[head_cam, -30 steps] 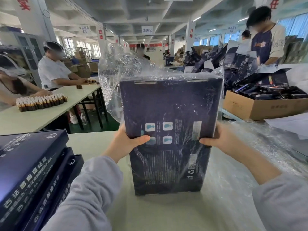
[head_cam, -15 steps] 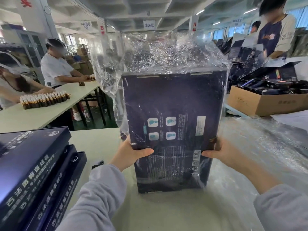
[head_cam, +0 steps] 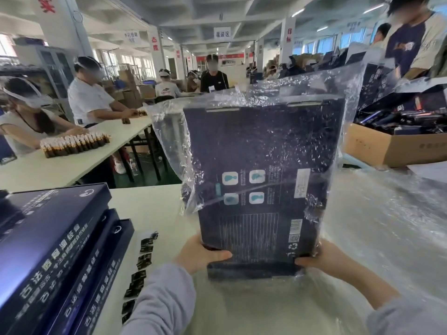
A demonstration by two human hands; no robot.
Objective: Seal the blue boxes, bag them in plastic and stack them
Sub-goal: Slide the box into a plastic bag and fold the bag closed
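The blue box (head_cam: 263,151) stands upright in the middle of the frame, printed back facing the camera, its bottom edge low over the desk (head_cam: 150,206); whether it touches cannot be told. The left grip (head_cam: 200,256) holds the lower left corner, thumb across the bare face. The right grip (head_cam: 321,258) holds the lower right corner, fingers curled behind it. A clear plastic bag (head_cam: 290,88) covers the box's top and most of its face; its open edge hangs loose at lower left. A stack of blue boxes (head_cam: 55,250) lies flat at lower left, with a strip of black stickers (head_cam: 142,262) just beside it. Crinkled plastic sheets (head_cam: 387,213) spread over the right, below a cardboard carton (head_cam: 387,148)
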